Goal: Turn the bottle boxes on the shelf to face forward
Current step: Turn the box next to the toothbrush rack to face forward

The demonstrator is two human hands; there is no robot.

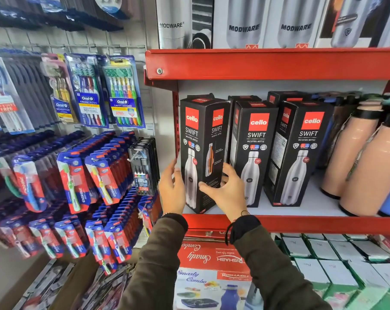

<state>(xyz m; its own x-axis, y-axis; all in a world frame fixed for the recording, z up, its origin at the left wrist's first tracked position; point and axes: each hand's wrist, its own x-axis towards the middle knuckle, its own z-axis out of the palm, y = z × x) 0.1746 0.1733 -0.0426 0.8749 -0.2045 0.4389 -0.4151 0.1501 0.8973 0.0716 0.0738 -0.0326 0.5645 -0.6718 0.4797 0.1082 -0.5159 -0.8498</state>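
Three black bottle boxes stand in the front row on the red shelf [301, 222], with more behind. Both hands hold the left box [200, 153], which is turned cornerwise. The left hand [171, 189] presses its left side; the right hand [227, 189] spreads its fingers across the front. The middle box [254, 153] and right box [301, 153] stand beside two pink flasks [355, 153].

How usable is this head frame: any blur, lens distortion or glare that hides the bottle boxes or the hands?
Head view: the left cello box, the left hand and the right hand are sharp, print readable. Head view: wide-angle bending bows the red shelf edge and leans things outward near the borders. Head view: corners soften, with the toothbrush packs at lower left smeared. Head view: light is even, with no glare masking the boxes.
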